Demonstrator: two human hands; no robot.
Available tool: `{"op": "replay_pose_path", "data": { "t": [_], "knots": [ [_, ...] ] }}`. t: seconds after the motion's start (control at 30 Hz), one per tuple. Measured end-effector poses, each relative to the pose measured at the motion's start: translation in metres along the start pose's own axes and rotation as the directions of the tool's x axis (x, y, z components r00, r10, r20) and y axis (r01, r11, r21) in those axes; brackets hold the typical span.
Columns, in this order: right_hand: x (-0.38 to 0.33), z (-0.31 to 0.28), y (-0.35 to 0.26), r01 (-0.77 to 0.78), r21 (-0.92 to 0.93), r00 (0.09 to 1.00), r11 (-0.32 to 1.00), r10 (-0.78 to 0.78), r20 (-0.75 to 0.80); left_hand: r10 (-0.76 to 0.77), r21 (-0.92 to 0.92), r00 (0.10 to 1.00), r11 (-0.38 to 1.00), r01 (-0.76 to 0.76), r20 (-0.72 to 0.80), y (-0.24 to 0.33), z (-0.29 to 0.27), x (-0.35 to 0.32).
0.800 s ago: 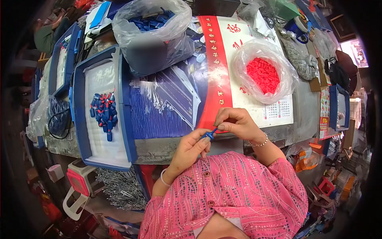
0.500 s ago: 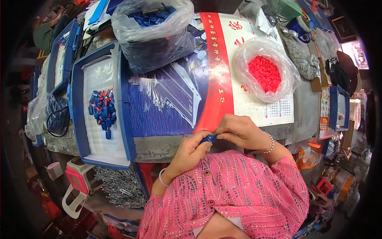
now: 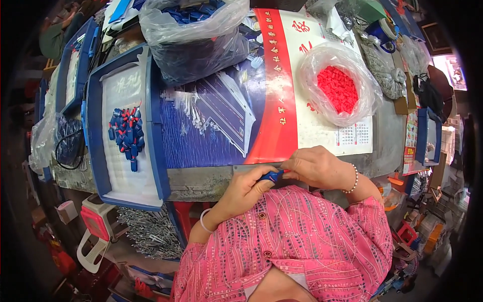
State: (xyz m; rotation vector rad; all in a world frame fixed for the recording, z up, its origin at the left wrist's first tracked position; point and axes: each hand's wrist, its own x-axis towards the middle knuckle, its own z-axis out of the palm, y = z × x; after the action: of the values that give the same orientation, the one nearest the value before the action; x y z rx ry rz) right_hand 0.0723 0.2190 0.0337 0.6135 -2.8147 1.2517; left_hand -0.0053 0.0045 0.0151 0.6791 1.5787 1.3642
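Observation:
In front of my chest, my left hand pinches a small blue plastic piece between thumb and fingers. Close against it, my right hand has its fingertips pressed together on a small red piece at the blue piece's right end. Fingers cover most of the red piece, so how far it sits in the blue one is hidden. A blue tray on the left holds a pile of blue pieces with red ends. A clear bag of small red pieces stands open at the right.
A big clear bag of blue pieces stands behind the tray. A printed poster covers the table's middle. Thin metal rods are bundled below the tray, beside a white and red stool. A blue mug stands far right.
Both hands have shifted slightly right, and the right fingers have drawn a little away from the left. A bit of red now shows between them. The view has moved slightly.

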Motion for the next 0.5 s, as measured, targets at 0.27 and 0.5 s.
{"op": "replay_pose_path", "data": {
  "t": [0.27, 0.5],
  "knots": [
    [0.002, 0.003, -0.009, -0.083, -0.098, 0.965, 0.992, 0.104, 0.241, 0.165, 0.298, 0.986, 0.941, -0.16, 0.01, -0.006, 0.001, -0.001],
    [0.004, 0.001, -0.014, -0.108, -0.038, 0.985, 0.993, 0.113, 0.133, -0.051, -0.156, 0.987, 0.985, 0.075, 0.155, -0.017, 0.004, -0.007]
  ]
}}
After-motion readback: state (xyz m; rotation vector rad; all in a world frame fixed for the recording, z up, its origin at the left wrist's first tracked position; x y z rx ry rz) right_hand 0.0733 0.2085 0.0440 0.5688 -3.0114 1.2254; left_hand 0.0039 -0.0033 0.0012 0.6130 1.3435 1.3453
